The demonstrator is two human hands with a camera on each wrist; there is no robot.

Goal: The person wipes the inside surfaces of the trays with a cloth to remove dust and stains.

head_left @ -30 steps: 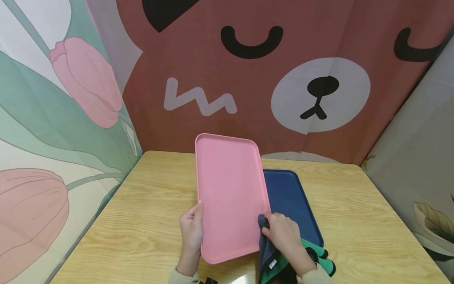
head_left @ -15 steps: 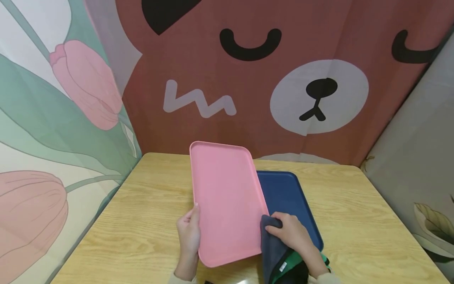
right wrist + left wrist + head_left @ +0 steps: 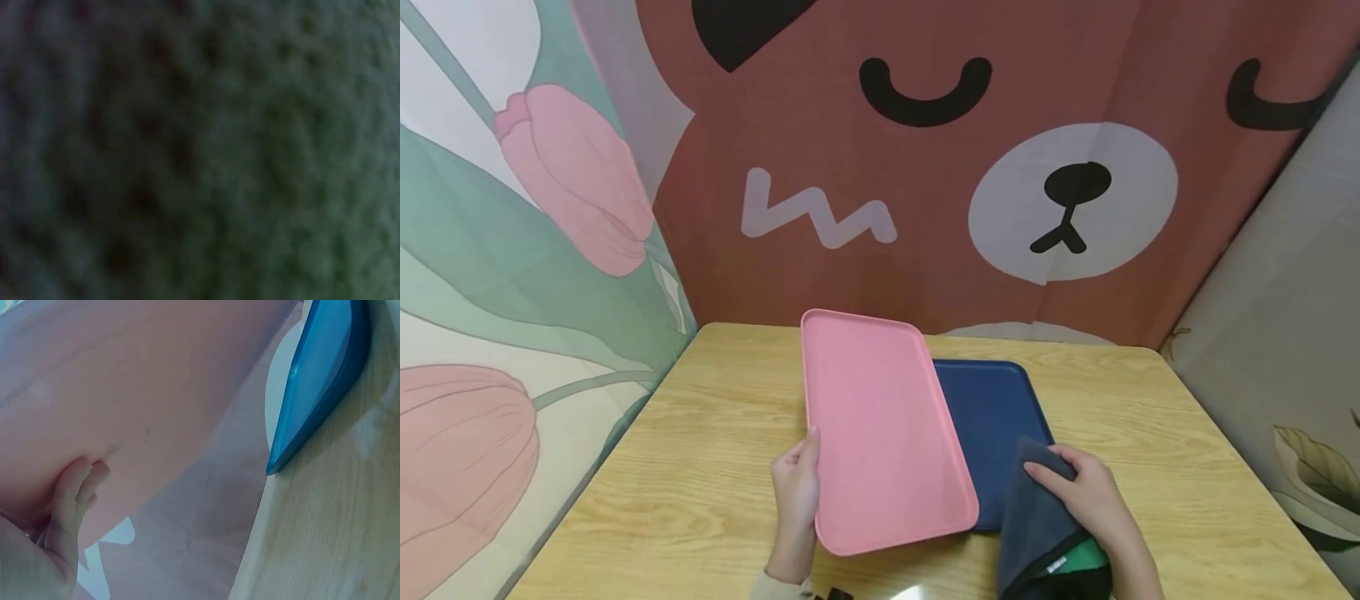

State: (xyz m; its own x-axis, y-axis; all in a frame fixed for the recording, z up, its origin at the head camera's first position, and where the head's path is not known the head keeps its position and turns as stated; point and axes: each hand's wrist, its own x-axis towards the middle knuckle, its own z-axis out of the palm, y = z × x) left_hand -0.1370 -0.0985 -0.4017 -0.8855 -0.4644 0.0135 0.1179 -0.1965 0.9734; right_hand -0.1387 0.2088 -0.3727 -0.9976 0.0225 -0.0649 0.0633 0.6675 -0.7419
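A pink tray [image 3: 880,433] is held up, tilted, above the table, its face toward me. My left hand [image 3: 795,492] grips its left edge, thumb at the front; in the left wrist view the fingers [image 3: 69,494] lie against the tray's underside [image 3: 156,394]. My right hand [image 3: 1093,492] pinches a grey and green cloth [image 3: 1037,517] with black edging and a small white label, which hangs down apart from the pink tray. Behind both lies a dark blue tray [image 3: 985,417] on the table, partly covered. Only blurred cloth [image 3: 281,156] fills the right wrist view.
The wooden table [image 3: 715,467] extends on both sides of the trays. At its back hangs a brown bear-print curtain [image 3: 820,275], with a tulip-print curtain [image 3: 580,183] on the left and a pale one [image 3: 1277,317] on the right. A small black object [image 3: 837,594] shows at the bottom edge.
My right hand has moved right with the cloth, away from the pink tray's right edge. The pink tray has come down a little and left, still in my left hand.
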